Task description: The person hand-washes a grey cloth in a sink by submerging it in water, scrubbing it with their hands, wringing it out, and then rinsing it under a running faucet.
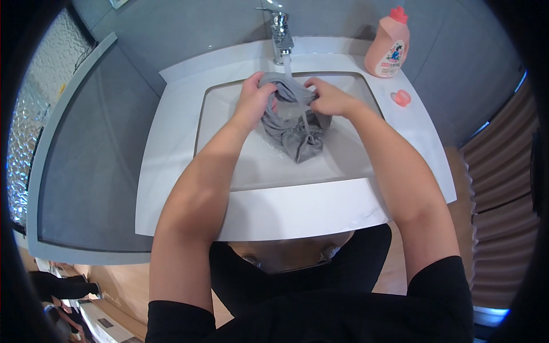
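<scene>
A wet grey piece of cloth, apparently a garment [280, 127], hangs in a loop between my two hands inside the white sink [229, 166]. My left hand [253, 103] is closed on its upper left edge, thumb on top. On the other side my right hand [333, 99] pinches the upper right edge. Water [287, 64] runs from the chrome faucet [280, 37] onto the cloth and down through the loop. The bunched lower part of the cloth rests at the basin's bottom, with some water around it.
A pink bottle [388, 48] with a red top stands on the white counter [166, 154] at the back right. Near it lies a small pink cap [402, 98]. To the left is a grey framed panel [91, 160]; at the right hangs a pleated brown curtain [503, 188].
</scene>
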Available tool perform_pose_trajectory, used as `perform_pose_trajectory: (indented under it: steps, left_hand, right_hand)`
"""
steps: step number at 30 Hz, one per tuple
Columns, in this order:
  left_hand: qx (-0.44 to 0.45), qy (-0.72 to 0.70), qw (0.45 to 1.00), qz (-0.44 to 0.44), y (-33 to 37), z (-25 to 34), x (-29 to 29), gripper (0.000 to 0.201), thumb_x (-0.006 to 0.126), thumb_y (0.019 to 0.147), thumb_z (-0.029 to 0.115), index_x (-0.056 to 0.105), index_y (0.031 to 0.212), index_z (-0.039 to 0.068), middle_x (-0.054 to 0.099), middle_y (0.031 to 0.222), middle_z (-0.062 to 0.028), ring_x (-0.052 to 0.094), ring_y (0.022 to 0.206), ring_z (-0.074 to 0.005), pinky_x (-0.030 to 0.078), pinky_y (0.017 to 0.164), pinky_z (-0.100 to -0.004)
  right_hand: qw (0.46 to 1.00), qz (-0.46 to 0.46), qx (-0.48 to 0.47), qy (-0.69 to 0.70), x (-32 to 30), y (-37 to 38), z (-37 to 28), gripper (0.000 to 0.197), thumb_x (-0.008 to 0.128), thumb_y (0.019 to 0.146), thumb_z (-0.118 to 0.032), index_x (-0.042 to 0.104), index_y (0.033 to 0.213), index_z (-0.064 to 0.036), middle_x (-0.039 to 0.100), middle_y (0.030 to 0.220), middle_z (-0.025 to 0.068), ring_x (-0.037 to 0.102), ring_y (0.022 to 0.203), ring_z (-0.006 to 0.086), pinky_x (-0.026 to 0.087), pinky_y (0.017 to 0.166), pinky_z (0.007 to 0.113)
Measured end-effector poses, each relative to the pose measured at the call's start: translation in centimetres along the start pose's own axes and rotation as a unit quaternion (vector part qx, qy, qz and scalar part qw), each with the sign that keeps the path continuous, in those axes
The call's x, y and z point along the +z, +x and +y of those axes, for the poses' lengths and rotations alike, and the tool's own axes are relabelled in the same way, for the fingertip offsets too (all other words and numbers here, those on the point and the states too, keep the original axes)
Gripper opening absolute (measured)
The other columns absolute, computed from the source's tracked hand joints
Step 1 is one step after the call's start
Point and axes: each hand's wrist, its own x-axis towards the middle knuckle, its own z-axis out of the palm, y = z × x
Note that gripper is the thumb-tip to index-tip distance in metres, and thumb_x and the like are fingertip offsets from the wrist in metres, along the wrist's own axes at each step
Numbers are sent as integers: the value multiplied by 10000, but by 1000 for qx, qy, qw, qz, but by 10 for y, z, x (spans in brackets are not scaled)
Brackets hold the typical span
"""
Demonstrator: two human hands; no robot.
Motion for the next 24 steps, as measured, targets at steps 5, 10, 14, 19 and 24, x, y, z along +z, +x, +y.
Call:
perform_pose_trajectory:
  steps: [5, 10, 14, 19, 24]
  left_hand:
    - [89, 218, 971, -41, -5, -1, 13, 196, 640, 826, -15, 583, 1012, 16, 618, 832, -84, 611, 711, -191, 515, 651, -342]
    - [212, 378, 900, -43, -5, -4, 16, 296, 728, 761, -1, 584, 1019, 7, 632, 904, -99, 633, 871, -214, 515, 791, -339]
    - [175, 415, 888, -93, -7, -2, 14, 429, 770, 743, 31, 582, 1129, 24, 645, 1020, -126, 629, 974, -233, 505, 889, -365]
    - [144, 388, 906, -85, -9, -13, 17, 595, 791, 739, 52, 545, 1280, 23, 656, 1136, -129, 639, 1062, -238, 504, 947, -360]
    - [63, 317, 931, -171, -3, -29, 7, 463, 769, 745, 80, 645, 1176, -32, 718, 1070, -143, 677, 1015, -248, 522, 928, -363]
  right_hand:
    - [986, -21, -161, -24, 36, -5, -21, 898, 837, 683, -195, 401, 1446, -12, 630, 1269, 228, 612, 1182, 333, 472, 1033, 393]
    - [983, 90, -157, -22, 27, 4, -15, 622, 822, 705, -170, 591, 1271, -56, 720, 1048, 163, 682, 932, 296, 530, 856, 378]
    - [985, 90, -134, -67, 15, 5, -15, 327, 753, 711, -126, 681, 1010, -16, 719, 886, 134, 665, 824, 239, 521, 778, 365]
    - [964, 107, -60, 234, 14, -2, -42, 127, 622, 696, -26, 657, 813, 10, 633, 766, 63, 581, 737, 184, 473, 693, 308]
    - [910, 80, -76, 399, 6, -6, -50, 247, 571, 707, -14, 659, 935, 27, 625, 833, 62, 590, 799, 176, 482, 733, 280]
